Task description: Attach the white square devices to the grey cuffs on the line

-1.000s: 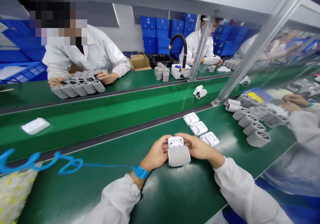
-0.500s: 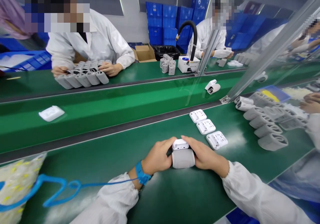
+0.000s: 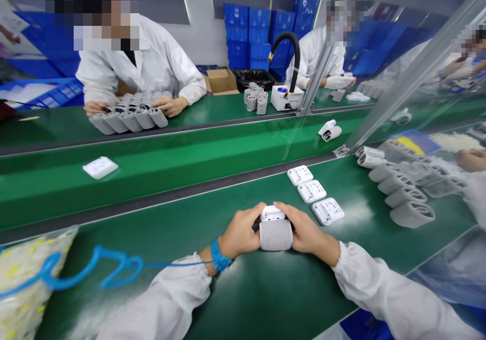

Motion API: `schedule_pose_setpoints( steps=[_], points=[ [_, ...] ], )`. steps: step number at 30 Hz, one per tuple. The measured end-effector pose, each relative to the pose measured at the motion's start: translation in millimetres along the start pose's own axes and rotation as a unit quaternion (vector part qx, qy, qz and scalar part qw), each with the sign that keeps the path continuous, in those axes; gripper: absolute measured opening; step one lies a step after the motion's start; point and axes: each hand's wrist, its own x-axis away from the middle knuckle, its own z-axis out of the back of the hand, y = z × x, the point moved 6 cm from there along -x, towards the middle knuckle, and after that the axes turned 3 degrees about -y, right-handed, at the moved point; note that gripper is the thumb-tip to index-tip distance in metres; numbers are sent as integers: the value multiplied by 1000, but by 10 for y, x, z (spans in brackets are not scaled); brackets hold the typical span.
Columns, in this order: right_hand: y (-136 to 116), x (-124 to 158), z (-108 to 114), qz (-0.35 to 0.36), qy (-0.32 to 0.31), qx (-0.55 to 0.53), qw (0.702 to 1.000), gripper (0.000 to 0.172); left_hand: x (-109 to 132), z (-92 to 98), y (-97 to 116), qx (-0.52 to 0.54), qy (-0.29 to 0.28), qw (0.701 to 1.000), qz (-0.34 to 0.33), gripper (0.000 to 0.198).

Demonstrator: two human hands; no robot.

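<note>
A grey rolled cuff [image 3: 276,235] with a small white device body [image 3: 272,213] on its top sits on the green bench in front of me. My left hand [image 3: 239,232] grips its left side and my right hand [image 3: 304,231] grips its right side, fingers curled over the white body. A blue wrist strap [image 3: 219,254] with a coiled blue cord is on my left wrist. Three white device bodies [image 3: 311,191] lie in a row just beyond my right hand.
Several grey cuffs [image 3: 406,196] lie in a row at the right. The green conveyor belt [image 3: 190,160] carries a white part [image 3: 100,167] and an assembled unit [image 3: 329,130]. A bag of small parts [image 3: 23,279] sits at the left. Other people in white coats work across the belt.
My hands have kept hold of the cuff and pressed closer round it. The white part and the assembled unit on the belt have moved to the right.
</note>
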Motion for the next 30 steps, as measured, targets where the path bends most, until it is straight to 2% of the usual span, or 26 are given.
schedule_pose_setpoints(
  steps=[5,11,15,18,20,22,24,26,28,30],
  points=[
    [13,-17,-19,-15,15,1,1000,66,-21,-17,-12,40,4,999,10,19],
    [29,-40,10,-20,41,-14,999,65,-42,6,46,50,14,999,-10,19],
    [17,-95,45,-28,17,-40,999,61,-58,-13,58,81,6,997,-4,22],
    [-28,-56,90,-41,14,-43,998,65,-94,-35,20,117,-21,993,15,29],
    [-23,82,187,-64,60,-56,995,67,-154,48,-47,112,-28,993,22,33],
    [39,361,375,-96,153,-70,981,58,-264,277,-180,59,-4,998,31,36],
    [168,799,662,-145,284,-51,946,41,-424,649,-399,-45,53,996,58,42],
    [336,1357,1010,-215,424,13,879,33,-613,1079,-681,-135,122,978,102,48],
    [514,1912,1350,-300,532,97,786,44,-804,1449,-978,-195,167,955,151,50],
    [702,2296,1632,-384,561,178,712,67,-982,1691,-1229,-223,181,941,181,48]
  ],
)
